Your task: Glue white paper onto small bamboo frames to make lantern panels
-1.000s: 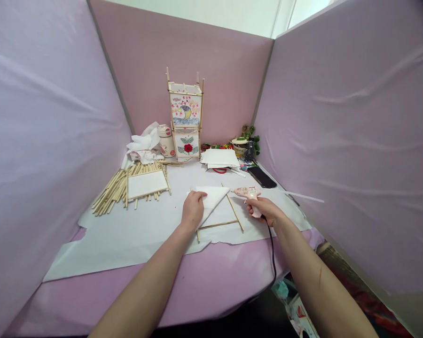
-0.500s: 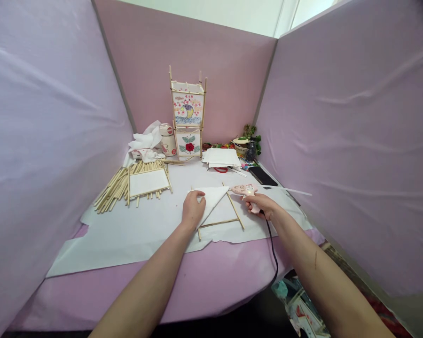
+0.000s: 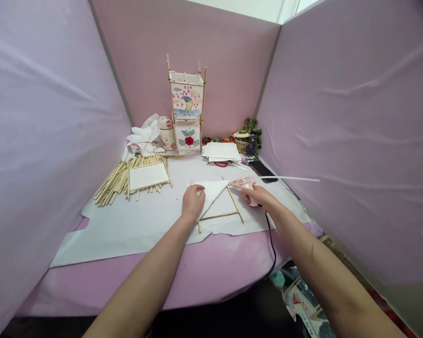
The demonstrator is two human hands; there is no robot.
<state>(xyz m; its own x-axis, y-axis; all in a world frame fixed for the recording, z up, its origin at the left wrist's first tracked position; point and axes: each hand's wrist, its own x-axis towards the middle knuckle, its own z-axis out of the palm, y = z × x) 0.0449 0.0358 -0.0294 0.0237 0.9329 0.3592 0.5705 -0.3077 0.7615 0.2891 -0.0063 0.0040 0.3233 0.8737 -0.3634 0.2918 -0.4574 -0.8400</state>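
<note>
My right hand (image 3: 256,197) grips a pink hot glue gun (image 3: 243,182) by its handle. A long white glue stick (image 3: 291,178) sticks out of its back, and its nozzle is at the upper right corner of a wooden stick frame (image 3: 235,204). Over that frame lies a white sheet (image 3: 213,190), folded back diagonally so the lower right of the frame shows. My left hand (image 3: 193,203) is closed on the sheet's left part, fingers curled; its fingertips are partly hidden. Whether the nozzle touches the sheet or only the stick, I cannot tell.
A pile of wooden sticks (image 3: 114,185) with a finished panel (image 3: 148,176) on it lies left. Behind stand a decorated lantern (image 3: 187,101) and a bottle (image 3: 166,134). Stacked white sheets (image 3: 221,151) and a phone (image 3: 262,171) lie right. The gun's black cord (image 3: 273,249) hangs over the table edge.
The view has tipped slightly downward. The glue gun has turned a little, its glue stick now nearly level. My left hand stays on the folded sheet.
</note>
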